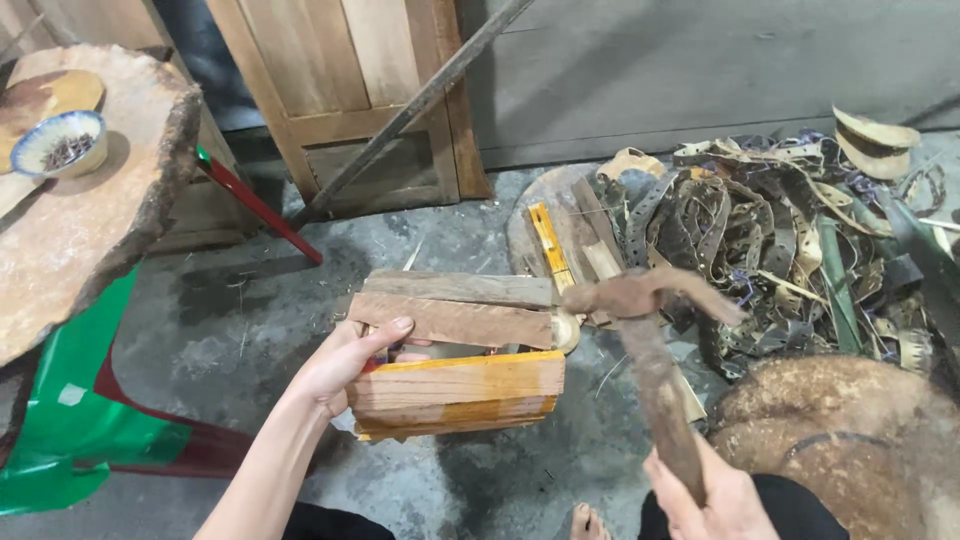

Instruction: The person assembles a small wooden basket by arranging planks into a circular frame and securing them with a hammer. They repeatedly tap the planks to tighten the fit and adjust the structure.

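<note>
Both hands (340, 365) and forearms are bare, no sleeves or gloves, dark trousers at the legs, toes uncovered

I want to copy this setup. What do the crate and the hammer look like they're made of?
Crate: rough unfinished wood slats with visible grain, some orange-tinted. Hammer: the head looks like rusted iron, brown and pitted; the handle looks equally brown, probably worn wood or rusty metal.

packages: none in view | labels: none | signs: none | screens: none

Bare concrete floor (250, 320) lies open left of the wooden frame (455, 355); scrap strip pile (790, 240) crowds its right.
</note>
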